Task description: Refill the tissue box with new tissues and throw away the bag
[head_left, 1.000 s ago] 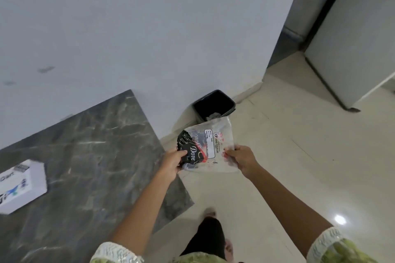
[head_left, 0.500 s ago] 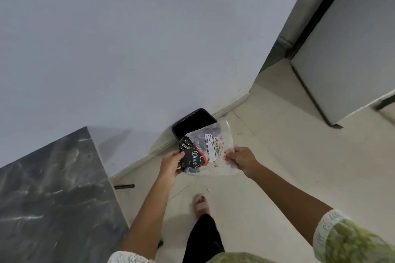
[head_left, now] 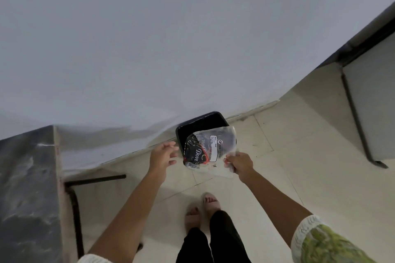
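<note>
One hand alone carried the bag: the right hand pinched its near right corner between curled fingers, so the clear, crumpled plastic hung out ahead of the wrist with its far end over the open mouth of the bin. That hold looked deliberate, since a limp, empty wrapper gripped by one corner would drop straight down once the fingers let go, and the bin stood on the floor against the foot of the wall, just ahead of the person's feet. The left hand was off the bag, spread loosely open with the fingers pointing toward the bag's dark printed end, close to it but with a gap between, holding nothing. A dark marbled worktop ran along the left edge of the view; no tissue box showed on the part that was visible, so whether the refill was finished could not be told from here. By my reading the throwing-away was nearly done and only the release remained. The chief risk seemed to be that so light a bag might drift or catch on the bin's near rim and slide to the floor instead.
</note>
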